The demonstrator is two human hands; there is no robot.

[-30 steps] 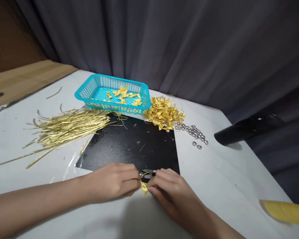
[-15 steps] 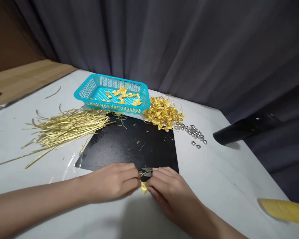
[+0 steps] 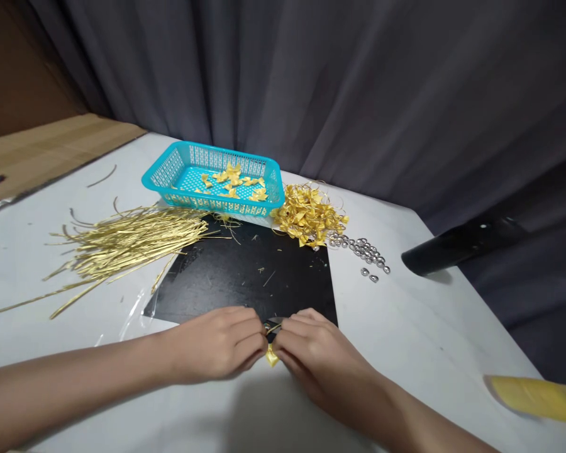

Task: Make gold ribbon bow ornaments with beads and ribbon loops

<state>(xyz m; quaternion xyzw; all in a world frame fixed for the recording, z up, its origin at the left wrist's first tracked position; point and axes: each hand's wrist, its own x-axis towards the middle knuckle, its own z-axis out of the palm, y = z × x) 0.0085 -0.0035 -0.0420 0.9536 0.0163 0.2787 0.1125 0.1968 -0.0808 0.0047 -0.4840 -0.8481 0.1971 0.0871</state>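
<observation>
My left hand [image 3: 224, 344] is closed, its fingertips pinched at one end of a short gold cord [image 3: 274, 329]. Opposite it, my right hand [image 3: 318, 349] is also closed, fingers bent around the cord's other end. Just below the cord, between the two thumbs, a small yellow ribbon bow [image 3: 271, 357] shows; which fingers touch it I cannot tell. Behind the fingertips a dark grey metal piece, perhaps a scissor blade, is mostly hidden. Both hands are at the near edge of a black mat [image 3: 245, 277].
A blue plastic basket [image 3: 212, 200] holding some yellow bows stands at the back. Right of it lie a heap of yellow bows with cords [image 3: 309, 217] and silver beads [image 3: 368, 251]. Gold cords [image 3: 136, 242] are piled left. A black tube [image 3: 446, 248] and a yellow object [image 3: 535, 397] are at right.
My right hand has moved slightly left and up, nearer my left hand. The gap between them is smaller, and less of the cord and grey metal piece shows.
</observation>
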